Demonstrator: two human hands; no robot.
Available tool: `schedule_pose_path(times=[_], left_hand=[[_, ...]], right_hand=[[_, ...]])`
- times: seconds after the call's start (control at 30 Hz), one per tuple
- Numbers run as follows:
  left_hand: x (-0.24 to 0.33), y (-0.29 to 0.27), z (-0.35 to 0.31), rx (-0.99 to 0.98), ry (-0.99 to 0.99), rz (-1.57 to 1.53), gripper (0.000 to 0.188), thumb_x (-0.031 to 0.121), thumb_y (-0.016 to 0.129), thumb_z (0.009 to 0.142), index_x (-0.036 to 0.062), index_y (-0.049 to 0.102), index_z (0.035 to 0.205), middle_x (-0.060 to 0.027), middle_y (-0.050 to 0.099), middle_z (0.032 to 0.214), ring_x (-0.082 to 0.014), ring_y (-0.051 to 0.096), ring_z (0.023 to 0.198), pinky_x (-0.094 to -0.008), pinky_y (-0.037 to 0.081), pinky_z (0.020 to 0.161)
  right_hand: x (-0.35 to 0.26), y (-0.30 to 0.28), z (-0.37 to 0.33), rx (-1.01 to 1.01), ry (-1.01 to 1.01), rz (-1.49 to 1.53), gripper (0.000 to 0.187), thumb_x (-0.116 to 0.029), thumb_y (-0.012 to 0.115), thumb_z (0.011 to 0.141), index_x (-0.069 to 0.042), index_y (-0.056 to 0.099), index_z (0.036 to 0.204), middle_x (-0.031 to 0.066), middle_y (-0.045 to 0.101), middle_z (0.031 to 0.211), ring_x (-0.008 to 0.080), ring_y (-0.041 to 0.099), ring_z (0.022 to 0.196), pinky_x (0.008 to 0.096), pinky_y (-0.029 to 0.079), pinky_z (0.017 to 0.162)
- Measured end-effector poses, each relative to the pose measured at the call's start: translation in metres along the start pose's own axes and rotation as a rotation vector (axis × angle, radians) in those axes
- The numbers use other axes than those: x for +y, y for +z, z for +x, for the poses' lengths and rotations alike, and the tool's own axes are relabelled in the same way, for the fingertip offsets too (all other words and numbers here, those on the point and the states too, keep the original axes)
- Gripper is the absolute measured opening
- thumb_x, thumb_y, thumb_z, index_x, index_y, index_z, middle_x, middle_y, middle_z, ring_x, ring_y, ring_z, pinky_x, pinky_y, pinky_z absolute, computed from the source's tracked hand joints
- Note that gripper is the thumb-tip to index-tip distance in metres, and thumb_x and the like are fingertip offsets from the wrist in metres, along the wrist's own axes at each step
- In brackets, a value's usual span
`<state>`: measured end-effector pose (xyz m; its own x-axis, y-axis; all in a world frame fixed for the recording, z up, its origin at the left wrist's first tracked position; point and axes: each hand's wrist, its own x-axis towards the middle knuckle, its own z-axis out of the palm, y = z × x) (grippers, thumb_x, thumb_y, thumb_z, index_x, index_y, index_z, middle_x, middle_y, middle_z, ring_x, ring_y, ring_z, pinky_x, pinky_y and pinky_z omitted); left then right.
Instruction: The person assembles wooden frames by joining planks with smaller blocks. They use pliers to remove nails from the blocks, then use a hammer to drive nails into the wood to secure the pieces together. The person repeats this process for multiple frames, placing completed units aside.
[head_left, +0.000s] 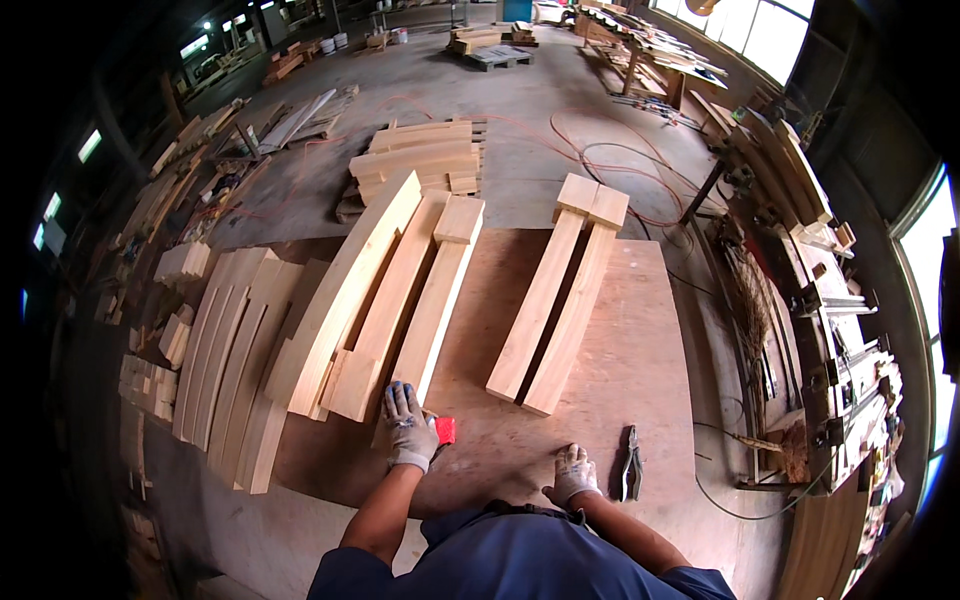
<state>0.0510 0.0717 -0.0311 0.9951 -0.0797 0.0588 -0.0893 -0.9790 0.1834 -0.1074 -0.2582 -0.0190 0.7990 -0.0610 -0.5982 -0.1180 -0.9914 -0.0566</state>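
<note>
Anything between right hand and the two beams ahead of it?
Nothing visible: only bare board shows between the right hand and the near ends of the two beams. The pliers lie to the hand's right, off that line.

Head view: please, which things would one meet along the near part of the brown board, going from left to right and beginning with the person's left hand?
Left hand → red object → right hand → pliers
</note>
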Motion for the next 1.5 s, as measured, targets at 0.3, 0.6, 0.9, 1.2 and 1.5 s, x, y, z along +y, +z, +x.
schedule_pose_path(times=[0.3, 0.6, 0.9, 1.2, 1.5], left_hand=[[0.004, -0.001, -0.001, -0.005, -0.023, -0.025, 0.093, 0.034, 0.077, 0.094, -0.0069, 0.034, 0.167, -0.0263, 0.024, 0.177, -0.0467, 0.013, 0.166, -0.0571, 0.012, 0.137], [0.001, 0.001, -0.001, 0.020, -0.023, 0.024, 0.094, 0.035, 0.076, 0.093, -0.0059, 0.035, 0.166, -0.0254, 0.027, 0.177, -0.0463, 0.016, 0.166, -0.0581, 0.013, 0.136], [-0.001, -0.007, 0.013, -0.037, -0.023, -0.056, 0.089, 0.034, 0.076, 0.094, -0.0046, 0.037, 0.165, -0.0266, 0.031, 0.173, -0.0459, 0.026, 0.162, -0.0539, 0.017, 0.136], [0.002, -0.018, 0.106, -0.271, -0.330, -0.267, 0.116, 0.037, 0.090, 0.086, 0.0008, 0.021, 0.172, -0.0299, 0.041, 0.169, -0.0406, 0.049, 0.152, -0.0447, 0.043, 0.125], [0.005, -0.068, 0.104, -0.387, -0.330, -0.131, 0.109, 0.038, 0.092, 0.080, -0.0010, 0.035, 0.164, -0.0303, 0.056, 0.156, -0.0418, 0.055, 0.147, -0.0451, 0.048, 0.121]], right_hand=[[0.001, 0.005, 0.002, 0.035, -0.005, 0.009, 0.096, -0.056, 0.081, 0.087, 0.000, 0.049, 0.158, 0.0301, 0.030, 0.170, 0.0481, 0.031, 0.157, 0.0572, 0.039, 0.122], [-0.001, 0.006, 0.003, 0.049, -0.017, 0.002, 0.096, -0.056, 0.081, 0.086, 0.001, 0.049, 0.157, 0.0310, 0.030, 0.170, 0.0491, 0.032, 0.156, 0.0578, 0.040, 0.122], [0.002, 0.004, 0.004, 0.027, -0.020, 0.001, 0.106, -0.059, 0.082, 0.085, 0.003, 0.043, 0.161, 0.0322, 0.029, 0.172, 0.0489, 0.031, 0.158, 0.0574, 0.040, 0.122], [0.004, 0.000, 0.001, 0.014, -0.015, -0.008, 0.110, -0.059, 0.082, 0.084, 0.006, 0.039, 0.162, 0.0321, 0.031, 0.170, 0.0484, 0.031, 0.157, 0.0569, 0.040, 0.122], [0.001, -0.012, -0.001, 0.005, -0.028, 0.004, 0.111, -0.059, 0.083, 0.084, 0.005, 0.039, 0.163, 0.0279, 0.034, 0.167, 0.0454, 0.035, 0.155, 0.0570, 0.041, 0.120]])
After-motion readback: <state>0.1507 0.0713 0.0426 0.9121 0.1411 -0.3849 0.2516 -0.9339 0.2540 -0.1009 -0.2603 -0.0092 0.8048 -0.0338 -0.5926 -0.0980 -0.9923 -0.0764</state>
